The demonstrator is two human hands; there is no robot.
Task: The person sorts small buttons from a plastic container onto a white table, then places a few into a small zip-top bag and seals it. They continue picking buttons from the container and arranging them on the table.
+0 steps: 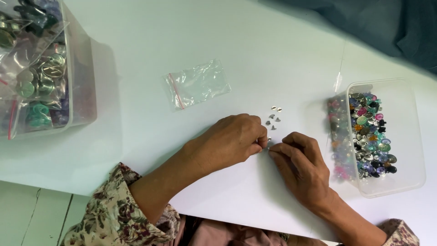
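Both hands meet fingertip to fingertip on the white table [282, 50]. The left hand [230, 142] is curled, its thumb and forefinger pressed together at the point of contact; the right hand [301, 165] is likewise closed, fingers drawn in toward the same point. Something very small and silvery [269, 146] sits at the junction of the two grips, but which hand actually pinches it cannot be told.

Just beyond the grip, away from the person, lies a loose cluster of small silver pieces [273, 117] on the table, close to the fingertips but not touching them. Further beyond and toward the left-hand side lies a small clear zip bag [197, 84] with a red seal strip, flat and well apart from the hands.

To the right of the grip stands a clear plastic tub [405, 136] containing mixed coloured gems [369, 136]; it is near the right hand, not touching it. Far off on the left-hand side stands a larger clear container [79, 82] holding bagged round metal pieces [43, 77]. Floral sleeves [114, 214] cover the forearms.
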